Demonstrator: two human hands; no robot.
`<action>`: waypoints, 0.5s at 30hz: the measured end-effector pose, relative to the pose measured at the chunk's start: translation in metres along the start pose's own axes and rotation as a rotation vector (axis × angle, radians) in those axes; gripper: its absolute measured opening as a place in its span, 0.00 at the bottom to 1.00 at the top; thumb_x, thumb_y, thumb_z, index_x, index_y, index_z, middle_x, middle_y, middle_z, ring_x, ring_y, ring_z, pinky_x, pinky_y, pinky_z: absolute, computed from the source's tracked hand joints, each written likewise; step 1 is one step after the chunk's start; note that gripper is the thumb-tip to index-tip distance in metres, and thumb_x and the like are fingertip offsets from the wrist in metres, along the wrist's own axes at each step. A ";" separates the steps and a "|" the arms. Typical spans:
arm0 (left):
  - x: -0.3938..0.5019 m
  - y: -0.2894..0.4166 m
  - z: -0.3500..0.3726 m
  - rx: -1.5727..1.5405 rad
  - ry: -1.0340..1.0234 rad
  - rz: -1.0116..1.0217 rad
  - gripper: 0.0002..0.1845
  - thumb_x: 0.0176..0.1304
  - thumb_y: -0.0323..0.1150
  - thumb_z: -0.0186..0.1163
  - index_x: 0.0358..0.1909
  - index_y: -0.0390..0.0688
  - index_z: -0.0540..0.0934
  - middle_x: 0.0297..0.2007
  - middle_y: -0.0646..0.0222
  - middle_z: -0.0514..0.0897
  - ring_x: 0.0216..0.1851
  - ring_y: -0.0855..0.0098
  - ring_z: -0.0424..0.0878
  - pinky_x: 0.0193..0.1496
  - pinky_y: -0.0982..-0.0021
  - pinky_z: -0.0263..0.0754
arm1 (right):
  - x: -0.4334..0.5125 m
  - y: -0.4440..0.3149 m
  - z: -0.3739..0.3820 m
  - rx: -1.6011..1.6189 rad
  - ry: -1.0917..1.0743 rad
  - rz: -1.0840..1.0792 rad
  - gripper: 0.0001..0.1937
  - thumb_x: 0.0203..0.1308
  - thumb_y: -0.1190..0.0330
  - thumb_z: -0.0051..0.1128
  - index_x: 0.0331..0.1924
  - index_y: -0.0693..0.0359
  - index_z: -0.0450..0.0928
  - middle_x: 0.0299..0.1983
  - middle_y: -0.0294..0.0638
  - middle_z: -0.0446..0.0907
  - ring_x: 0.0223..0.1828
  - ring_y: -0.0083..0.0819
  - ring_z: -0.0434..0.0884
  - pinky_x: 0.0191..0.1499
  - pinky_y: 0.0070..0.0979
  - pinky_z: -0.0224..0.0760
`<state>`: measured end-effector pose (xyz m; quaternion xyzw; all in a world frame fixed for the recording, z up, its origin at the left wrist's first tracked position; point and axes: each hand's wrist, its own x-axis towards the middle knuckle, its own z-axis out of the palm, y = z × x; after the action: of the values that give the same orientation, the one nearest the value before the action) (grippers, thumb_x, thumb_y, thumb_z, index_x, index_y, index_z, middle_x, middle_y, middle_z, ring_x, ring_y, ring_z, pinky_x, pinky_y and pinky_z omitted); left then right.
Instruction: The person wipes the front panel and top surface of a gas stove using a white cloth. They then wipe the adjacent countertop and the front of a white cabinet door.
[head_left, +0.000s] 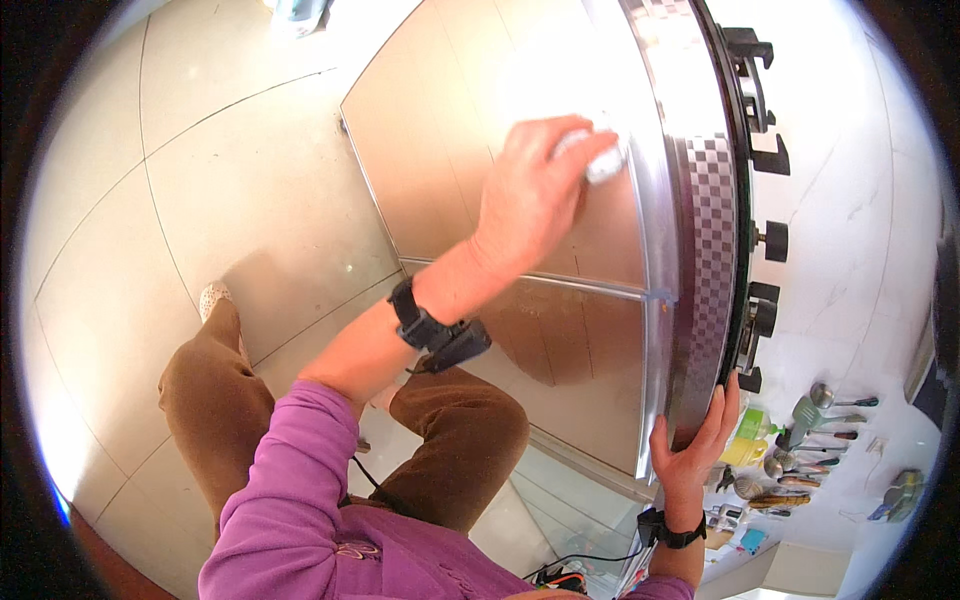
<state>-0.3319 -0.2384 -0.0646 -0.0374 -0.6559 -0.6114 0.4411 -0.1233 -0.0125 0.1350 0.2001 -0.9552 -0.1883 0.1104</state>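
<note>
My left hand (536, 176) grips a small white wad (604, 163), perhaps a cloth or tissue; blur hides which. It presses the wad against a glossy brown cabinet door (442, 150), near the metal strip (651, 195) along its upper edge. My right hand (694, 442) rests at the counter's edge, fingers over the rim of the black gas hob (739, 300) and thumb apart on the front side. Nothing shows in that hand. A checkered band (711, 217) runs along the counter's front. A second cabinet door (585, 345) adjoins the first.
Black pan supports (763, 304) stick up from the hob. Ladles and spatulas (806, 442) hang by the white wall, near green and yellow bottles (754, 427). Pale floor tiles (225, 135) lie to the left. A cable (592, 557) runs from my right wrist strap.
</note>
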 end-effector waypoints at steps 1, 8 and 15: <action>0.010 -0.014 0.002 -0.020 0.047 0.001 0.26 0.52 0.15 0.61 0.52 0.48 0.85 0.51 0.60 0.82 0.51 0.55 0.80 0.53 0.60 0.78 | 0.000 0.000 0.000 0.003 -0.005 0.003 0.45 0.49 0.72 0.70 0.73 0.66 0.58 0.75 0.68 0.57 0.74 0.66 0.63 0.74 0.56 0.56; 0.098 -0.097 0.004 -0.158 0.112 -0.179 0.23 0.62 0.18 0.53 0.60 0.39 0.79 0.56 0.41 0.78 0.59 0.41 0.76 0.63 0.53 0.71 | 0.002 0.000 -0.003 0.005 -0.037 0.002 0.46 0.49 0.71 0.71 0.74 0.64 0.56 0.75 0.68 0.56 0.75 0.67 0.62 0.74 0.58 0.56; 0.137 -0.160 -0.005 0.078 0.332 -0.068 0.21 0.58 0.14 0.53 0.51 0.39 0.84 0.45 0.46 0.80 0.47 0.45 0.80 0.53 0.56 0.75 | 0.001 0.000 -0.004 -0.009 -0.032 -0.007 0.46 0.50 0.70 0.71 0.74 0.64 0.56 0.75 0.69 0.57 0.74 0.68 0.63 0.74 0.58 0.57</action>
<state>-0.5060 -0.3498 -0.1029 0.1033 -0.5982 -0.5980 0.5234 -0.1235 -0.0144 0.1383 0.2000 -0.9553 -0.1959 0.0954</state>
